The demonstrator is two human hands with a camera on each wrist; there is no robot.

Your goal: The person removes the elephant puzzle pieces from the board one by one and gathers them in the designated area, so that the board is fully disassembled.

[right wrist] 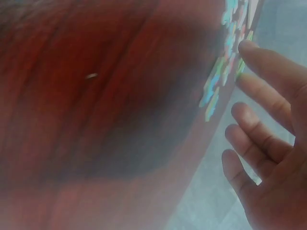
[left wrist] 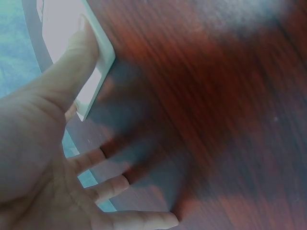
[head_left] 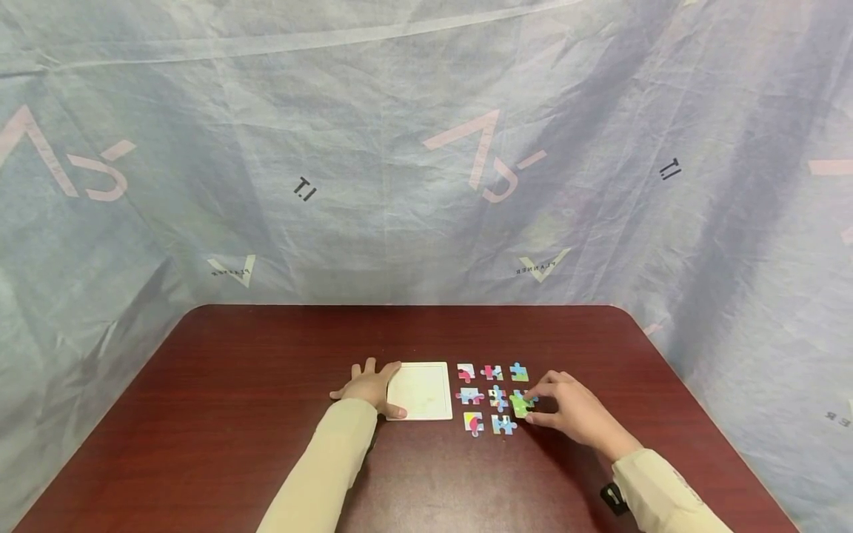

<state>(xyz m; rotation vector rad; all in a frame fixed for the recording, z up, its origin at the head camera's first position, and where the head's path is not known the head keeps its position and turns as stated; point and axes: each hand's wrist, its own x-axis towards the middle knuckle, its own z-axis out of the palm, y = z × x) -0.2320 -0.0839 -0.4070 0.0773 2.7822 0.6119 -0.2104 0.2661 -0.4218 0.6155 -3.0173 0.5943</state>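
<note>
My left hand (head_left: 369, 387) lies at the left edge of a square, cream-coloured puzzle tray (head_left: 420, 392), its fingers spread. In the left wrist view the thumb (left wrist: 82, 40) rests on the tray's rim and the other fingers reach down toward the tabletop. To the tray's right, several colourful jigsaw pieces (head_left: 496, 398) lie apart in rows. At their right side my right hand (head_left: 569, 407) pinches a green jigsaw piece (head_left: 520, 407) between thumb and index finger. This piece partly covers another with blue tabs. The remaining right fingers are loosely bent.
Everything stands on a dark red wooden table (head_left: 266, 355) with rounded far corners. A grey printed cloth (head_left: 373, 185) hangs behind it and along both sides. A small black object (head_left: 614, 498) shows under the right sleeve.
</note>
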